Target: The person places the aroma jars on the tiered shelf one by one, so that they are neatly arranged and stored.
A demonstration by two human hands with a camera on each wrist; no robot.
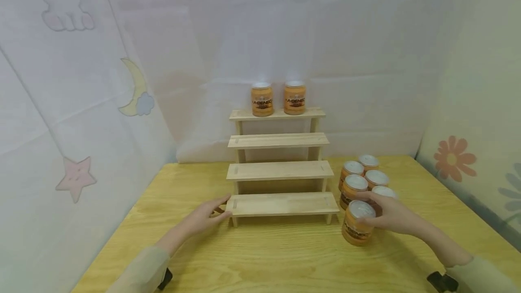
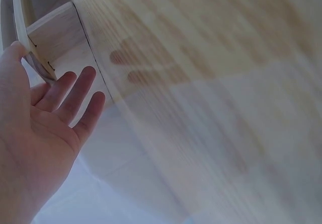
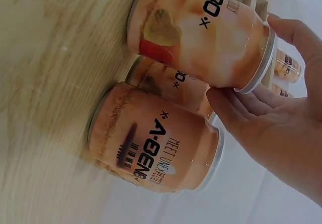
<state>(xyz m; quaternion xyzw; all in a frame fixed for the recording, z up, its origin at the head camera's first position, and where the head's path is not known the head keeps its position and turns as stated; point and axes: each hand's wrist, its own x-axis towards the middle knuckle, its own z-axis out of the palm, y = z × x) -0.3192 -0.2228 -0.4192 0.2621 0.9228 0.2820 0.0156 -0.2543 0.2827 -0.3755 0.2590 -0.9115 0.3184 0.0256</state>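
A pale wooden four-step display stand (image 1: 281, 171) stands on the table. My left hand (image 1: 203, 216) is at the left end of its lowest step, thumb and index finger pinching the board's end (image 2: 43, 68); the other fingers (image 2: 88, 116) extend free. In my right hand (image 1: 392, 214) is an orange can (image 1: 356, 230) with a silver lid and "A-BENBO" lettering, gripped near its lid by thumb and fingers. It stands upright, right of the lowest step. Behind it several matching cans (image 1: 355, 183) cluster closely, one (image 3: 156, 138) showing its label in the right wrist view.
Two more orange cans, a left one (image 1: 262, 101) and a right one (image 1: 295, 98), stand on the top step. The yellow wood-grain table (image 1: 260, 261) meets a white sheet (image 1: 358, 40) behind. Decorated walls with a star (image 1: 77, 177) and a flower (image 1: 452, 159) flank it.
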